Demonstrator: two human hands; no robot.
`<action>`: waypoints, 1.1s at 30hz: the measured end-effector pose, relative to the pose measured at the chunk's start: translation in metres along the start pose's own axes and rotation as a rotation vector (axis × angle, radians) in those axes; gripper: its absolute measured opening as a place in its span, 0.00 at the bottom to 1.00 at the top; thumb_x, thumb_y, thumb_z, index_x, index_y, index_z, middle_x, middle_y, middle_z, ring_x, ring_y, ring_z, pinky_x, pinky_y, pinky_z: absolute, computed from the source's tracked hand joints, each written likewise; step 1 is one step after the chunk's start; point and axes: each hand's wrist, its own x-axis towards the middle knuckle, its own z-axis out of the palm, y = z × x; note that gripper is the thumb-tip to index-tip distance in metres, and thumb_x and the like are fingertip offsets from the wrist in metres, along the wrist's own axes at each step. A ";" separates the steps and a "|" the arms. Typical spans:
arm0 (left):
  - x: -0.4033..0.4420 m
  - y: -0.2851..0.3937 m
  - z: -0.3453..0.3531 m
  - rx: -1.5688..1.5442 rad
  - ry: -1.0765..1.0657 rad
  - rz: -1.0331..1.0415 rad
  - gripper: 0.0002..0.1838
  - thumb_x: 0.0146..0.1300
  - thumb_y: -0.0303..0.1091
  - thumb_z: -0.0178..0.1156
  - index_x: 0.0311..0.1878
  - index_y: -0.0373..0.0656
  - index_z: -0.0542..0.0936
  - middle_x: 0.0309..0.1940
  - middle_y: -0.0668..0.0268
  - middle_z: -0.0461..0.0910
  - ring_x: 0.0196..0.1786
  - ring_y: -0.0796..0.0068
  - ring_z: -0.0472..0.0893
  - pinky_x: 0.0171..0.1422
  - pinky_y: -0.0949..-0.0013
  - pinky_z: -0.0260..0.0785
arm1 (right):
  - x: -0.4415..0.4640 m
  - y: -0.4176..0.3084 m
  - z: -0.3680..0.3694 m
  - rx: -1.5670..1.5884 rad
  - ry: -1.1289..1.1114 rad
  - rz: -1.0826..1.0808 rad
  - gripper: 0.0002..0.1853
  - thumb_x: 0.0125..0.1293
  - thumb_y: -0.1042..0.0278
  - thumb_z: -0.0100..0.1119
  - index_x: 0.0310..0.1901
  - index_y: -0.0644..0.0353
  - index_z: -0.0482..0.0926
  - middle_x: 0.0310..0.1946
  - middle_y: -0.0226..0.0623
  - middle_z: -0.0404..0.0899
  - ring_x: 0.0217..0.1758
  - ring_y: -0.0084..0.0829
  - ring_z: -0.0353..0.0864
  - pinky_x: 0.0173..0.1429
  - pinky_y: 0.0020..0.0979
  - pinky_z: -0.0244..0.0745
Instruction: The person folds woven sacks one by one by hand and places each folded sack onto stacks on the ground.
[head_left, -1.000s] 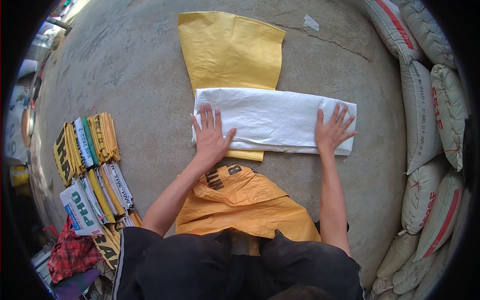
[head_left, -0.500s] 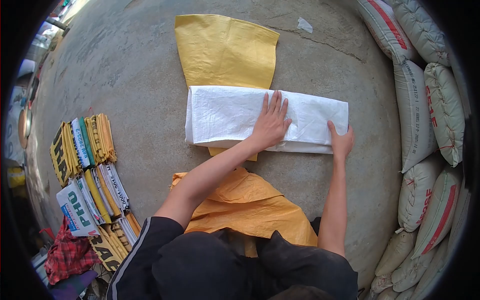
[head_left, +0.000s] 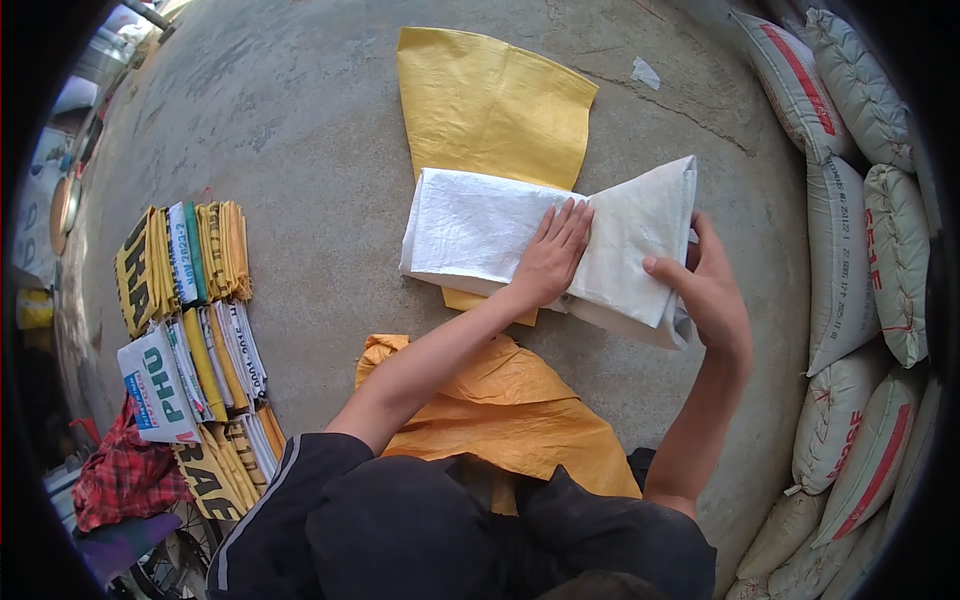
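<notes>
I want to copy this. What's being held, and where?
The right hand grips the white sack by its right end; the left hand rests on its middle.

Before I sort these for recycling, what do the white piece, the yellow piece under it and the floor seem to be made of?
White piece: probably woven plastic, faintly glossy; it creases crisply and looks thin.
Yellow piece: likely similar plastic, with a soft sheen and fine creases, though coated paper can't be ruled out.
Floor: apparently concrete, dull grey, mottled and cracked.

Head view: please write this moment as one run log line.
left hand: flat on white sack | right hand: gripping raised end | yellow sack: partly underneath
</notes>
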 end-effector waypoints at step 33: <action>-0.041 -0.052 -0.164 0.202 0.043 -1.010 0.20 0.78 0.42 0.43 0.41 0.32 0.75 0.39 0.35 0.80 0.45 0.32 0.79 0.49 0.40 0.70 | 0.040 0.125 0.160 -0.705 0.163 -0.308 0.42 0.71 0.37 0.49 0.78 0.52 0.52 0.81 0.44 0.38 0.82 0.58 0.36 0.80 0.58 0.38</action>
